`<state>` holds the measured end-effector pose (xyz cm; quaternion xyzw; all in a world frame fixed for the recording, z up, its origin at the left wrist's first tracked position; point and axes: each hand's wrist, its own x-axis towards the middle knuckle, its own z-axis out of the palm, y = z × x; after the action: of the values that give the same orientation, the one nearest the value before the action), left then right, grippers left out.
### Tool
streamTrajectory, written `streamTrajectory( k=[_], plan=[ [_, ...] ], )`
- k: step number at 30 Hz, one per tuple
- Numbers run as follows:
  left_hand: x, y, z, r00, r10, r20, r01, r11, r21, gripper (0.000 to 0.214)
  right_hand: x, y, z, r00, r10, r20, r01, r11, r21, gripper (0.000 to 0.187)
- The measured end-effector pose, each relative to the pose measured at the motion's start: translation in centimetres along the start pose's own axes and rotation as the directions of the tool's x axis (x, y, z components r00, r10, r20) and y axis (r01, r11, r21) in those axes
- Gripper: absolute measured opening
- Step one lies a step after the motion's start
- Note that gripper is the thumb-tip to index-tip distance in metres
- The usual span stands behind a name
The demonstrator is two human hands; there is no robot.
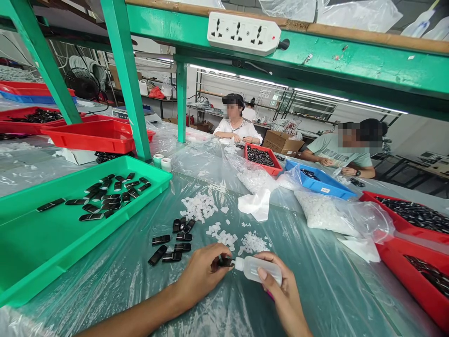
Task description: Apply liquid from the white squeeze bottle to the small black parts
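My left hand (205,269) is closed on a small black plastic casing (226,263), whose end pokes out from between the fingers. In my right hand (280,285) lies a translucent white squeeze bottle (260,269), tilted sideways. Its nozzle meets the open end of the casing, or nearly so; I cannot tell whether they touch. Several black casings (174,243) lie loose left of my hands. Beyond them are small heaps of white pieces (199,207), with finer white bits (253,242) just behind the bottle. Something pink shows partly beneath my right hand.
A green tray (21,262) with several black casings stands at left. Red trays (414,285) line the right side, near a bag of white pieces (328,213). A blue tray (321,182) lies farther back. Two people work across the table, under a green frame (326,56) with a power strip (243,33).
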<state>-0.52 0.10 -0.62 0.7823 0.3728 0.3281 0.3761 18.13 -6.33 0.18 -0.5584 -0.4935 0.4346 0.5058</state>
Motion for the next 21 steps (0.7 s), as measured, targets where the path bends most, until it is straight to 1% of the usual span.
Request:
streamTrajectory(
  k=[3,6,9,16,21],
  plan=[
    [0.03,0.39,-0.11,1.0,0.001,0.013,-0.001,0.998,-0.059,0.014,0.02,0.08,-0.23,1.0,-0.015,-0.02,0.014,0.999,-0.031,0.025],
    [-0.03,0.72,-0.23,1.0,0.031,-0.001,-0.031,0.996,-0.089,0.015,0.07,0.08,-0.3,0.997,-0.055,-0.059,0.051,0.996,-0.073,0.025],
    [-0.06,0.69,-0.3,0.999,0.041,-0.008,-0.041,0.995,-0.089,0.015,0.11,0.13,-0.24,0.995,-0.07,-0.072,0.063,0.993,-0.098,0.025],
    [0.09,0.21,-0.3,1.0,0.017,-0.005,-0.018,0.997,-0.071,0.015,0.07,0.46,-0.23,0.993,-0.061,-0.097,0.05,0.992,-0.115,0.027],
    [0.04,0.18,-0.28,1.0,0.021,-0.019,-0.021,0.999,-0.05,0.013,-0.05,0.06,0.04,0.99,-0.085,-0.108,0.071,0.989,-0.127,0.025]
  ],
)
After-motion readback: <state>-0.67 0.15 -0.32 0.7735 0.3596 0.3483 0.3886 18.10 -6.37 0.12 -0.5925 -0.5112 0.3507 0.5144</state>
